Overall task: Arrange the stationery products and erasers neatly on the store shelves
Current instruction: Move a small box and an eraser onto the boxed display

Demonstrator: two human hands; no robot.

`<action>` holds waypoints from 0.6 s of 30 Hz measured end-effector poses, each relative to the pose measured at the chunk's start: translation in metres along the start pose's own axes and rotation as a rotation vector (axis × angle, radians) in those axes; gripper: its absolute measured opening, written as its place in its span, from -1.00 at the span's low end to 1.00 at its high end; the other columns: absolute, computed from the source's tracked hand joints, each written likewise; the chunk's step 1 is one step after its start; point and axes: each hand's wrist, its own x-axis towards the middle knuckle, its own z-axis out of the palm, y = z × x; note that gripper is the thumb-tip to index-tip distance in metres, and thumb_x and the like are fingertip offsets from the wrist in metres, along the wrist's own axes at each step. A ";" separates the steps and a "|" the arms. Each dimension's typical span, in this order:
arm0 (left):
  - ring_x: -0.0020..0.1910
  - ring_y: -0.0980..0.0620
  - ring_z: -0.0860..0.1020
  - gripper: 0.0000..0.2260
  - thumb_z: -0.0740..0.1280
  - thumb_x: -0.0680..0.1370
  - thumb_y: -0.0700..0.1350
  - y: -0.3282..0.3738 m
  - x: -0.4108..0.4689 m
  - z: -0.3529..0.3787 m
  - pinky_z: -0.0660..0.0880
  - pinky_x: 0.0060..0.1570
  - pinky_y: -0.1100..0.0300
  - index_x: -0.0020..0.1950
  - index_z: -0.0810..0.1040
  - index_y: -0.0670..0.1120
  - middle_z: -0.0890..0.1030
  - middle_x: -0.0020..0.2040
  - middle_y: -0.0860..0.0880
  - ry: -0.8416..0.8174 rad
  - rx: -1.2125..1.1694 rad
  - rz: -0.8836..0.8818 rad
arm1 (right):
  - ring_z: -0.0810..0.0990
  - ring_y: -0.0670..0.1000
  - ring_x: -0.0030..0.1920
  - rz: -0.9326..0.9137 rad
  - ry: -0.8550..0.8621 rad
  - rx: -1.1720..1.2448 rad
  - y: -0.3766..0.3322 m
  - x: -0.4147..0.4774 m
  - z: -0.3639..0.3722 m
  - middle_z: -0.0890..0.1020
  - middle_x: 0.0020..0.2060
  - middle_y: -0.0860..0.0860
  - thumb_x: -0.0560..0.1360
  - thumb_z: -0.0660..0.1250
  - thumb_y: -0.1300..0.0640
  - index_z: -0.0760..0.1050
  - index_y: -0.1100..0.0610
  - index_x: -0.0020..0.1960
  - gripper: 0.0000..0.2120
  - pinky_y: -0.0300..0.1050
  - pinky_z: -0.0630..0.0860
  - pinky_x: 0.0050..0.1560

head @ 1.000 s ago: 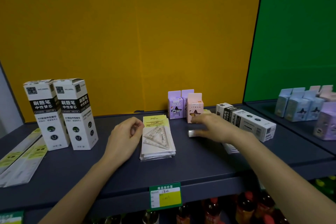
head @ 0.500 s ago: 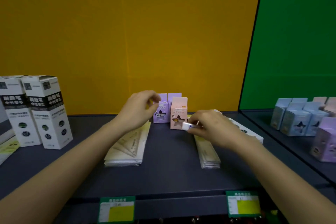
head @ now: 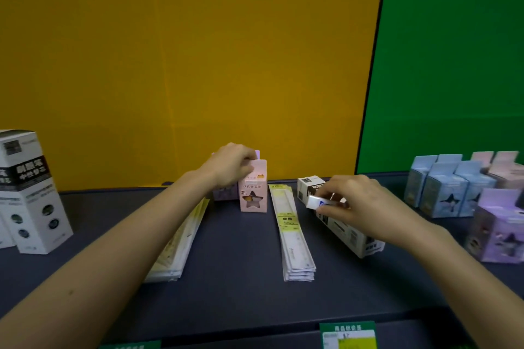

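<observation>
My right hand (head: 358, 205) pinches a small white eraser (head: 319, 203) above a long white and black box (head: 344, 228) lying on the dark shelf (head: 238, 269). My left hand (head: 231, 164) grips the top of an upright pink box with a star window (head: 253, 191); purple boxes (head: 224, 193) stand behind it, mostly hidden by the hand. Between the hands lies a stack of packaged rulers (head: 293, 238). A stack of packaged set squares (head: 178, 246) lies under my left forearm.
Tall white refill boxes (head: 31, 193) stand at the far left. Blue, pink and purple boxes (head: 453, 193) fill the right shelf section by the green wall. A green price tag (head: 348, 334) hangs on the shelf's front edge. The yellow wall backs the shelf.
The view has shifted right and closer. My left hand went from the set squares to the pink box. My right hand lifted the eraser off the shelf and carried it right, over the long box.
</observation>
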 end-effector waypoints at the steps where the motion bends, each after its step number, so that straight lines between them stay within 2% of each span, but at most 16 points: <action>1: -0.07 -0.08 0.52 -0.85 0.27 0.53 -0.17 -0.001 -0.001 -0.001 0.43 -0.09 0.02 0.02 0.56 -0.19 0.61 -0.01 -0.15 0.002 -0.007 0.003 | 0.53 -0.07 -0.04 0.002 0.000 0.001 0.001 0.000 0.001 0.57 0.03 -0.10 0.50 0.30 -0.04 0.53 -0.05 0.14 -0.77 -0.06 0.53 -0.02; 3: -0.12 -0.08 0.52 -0.88 0.28 0.52 -0.17 -0.002 -0.003 -0.009 0.43 -0.13 0.00 -0.04 0.57 -0.19 0.62 -0.08 -0.14 0.023 -0.048 0.017 | 0.54 -0.05 -0.03 0.009 0.009 0.012 0.001 -0.001 0.001 0.58 0.02 -0.09 0.49 0.30 -0.04 0.54 -0.04 0.12 -0.77 -0.02 0.54 -0.01; 6: -0.10 -0.06 0.53 -0.88 0.29 0.52 -0.19 0.002 -0.013 -0.030 0.46 -0.12 0.03 -0.05 0.58 -0.21 0.61 -0.10 -0.11 0.120 -0.124 0.058 | 0.55 -0.04 -0.04 0.011 0.047 0.036 0.001 -0.004 0.001 0.58 -0.02 -0.07 0.49 0.30 -0.06 0.55 -0.03 0.09 -0.78 0.02 0.55 -0.03; 10: -0.12 -0.01 0.51 -0.90 0.32 0.51 -0.19 0.017 -0.033 -0.057 0.40 -0.23 0.17 -0.05 0.60 -0.18 0.60 -0.15 -0.06 0.252 -0.186 0.135 | 0.55 -0.04 -0.04 0.021 0.093 0.058 0.001 -0.019 -0.001 0.57 -0.04 -0.11 0.48 0.30 -0.07 0.54 -0.05 0.09 -0.78 0.04 0.54 -0.03; 13: -0.15 0.01 0.53 -0.90 0.34 0.49 -0.18 0.035 -0.045 -0.073 0.41 -0.25 0.22 -0.03 0.61 -0.14 0.60 -0.18 -0.02 0.231 -0.194 0.191 | 0.55 -0.03 -0.04 0.032 0.128 0.067 0.005 -0.036 -0.006 0.57 -0.04 -0.12 0.47 0.30 -0.09 0.54 -0.07 0.08 -0.79 0.07 0.53 -0.04; 18: -0.15 0.02 0.56 -0.91 0.35 0.48 -0.16 0.084 -0.054 -0.087 0.48 -0.21 0.07 -0.04 0.61 -0.08 0.62 -0.16 -0.01 0.171 -0.245 0.259 | 0.55 -0.06 -0.05 0.037 0.149 0.046 0.022 -0.068 -0.028 0.57 -0.07 -0.13 0.47 0.29 -0.09 0.54 -0.04 0.09 -0.76 0.03 0.54 -0.06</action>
